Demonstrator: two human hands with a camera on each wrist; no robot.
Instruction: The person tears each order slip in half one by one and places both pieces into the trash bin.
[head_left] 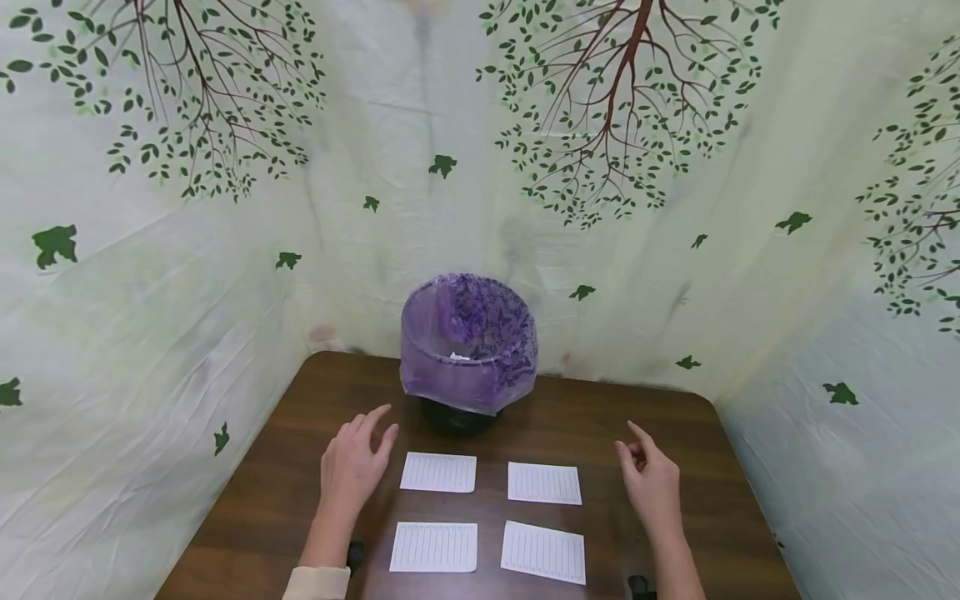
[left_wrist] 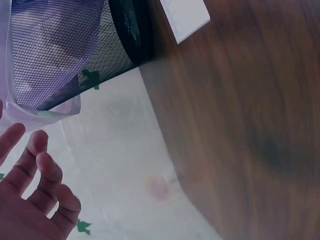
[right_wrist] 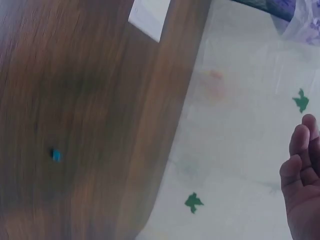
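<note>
Head view shows me four lined cards (head_left: 438,472) on the table (head_left: 255,500) near a purple-lined bin (head_left: 450,383). Beside them, the left hand (head_left: 349,463) has relaxed, parted fingers holding nothing; the right hand (head_left: 654,490) bends loosely, seemingly free too, though I see it poorly

Four cards (head_left: 438,472) in two rows on table (head_left: 577,417), bin (head_left: 468,379) behind them

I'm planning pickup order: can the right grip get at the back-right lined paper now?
Probably yes: the right grip appears empty, and in the head view only bare tabletop separates it from the back-right lined paper.
</note>
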